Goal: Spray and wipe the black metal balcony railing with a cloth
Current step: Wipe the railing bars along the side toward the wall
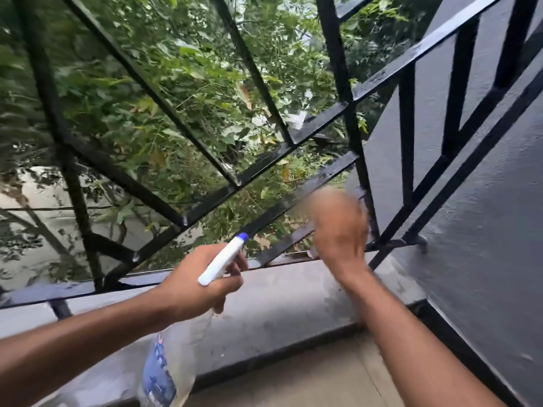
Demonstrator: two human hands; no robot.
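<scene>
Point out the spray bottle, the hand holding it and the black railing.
spray bottle (219, 264): head view, on its white sprayer head.
left hand (188, 289): head view, on the back of the hand, which grips the bottle's neck.
black railing (323, 120): head view, on a slanting bar.

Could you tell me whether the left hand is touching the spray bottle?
Touching. The head view shows the left hand gripping the spray bottle, fingers curled round its neck.

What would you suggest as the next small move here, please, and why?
Probably wipe the right hand leftward down the railing bar beside it: the bar glistens wet there, the hand is motion-blurred at its wall end, and the left hand holds the spray bottle back from the bars. Blur hides what the right hand holds.
</scene>
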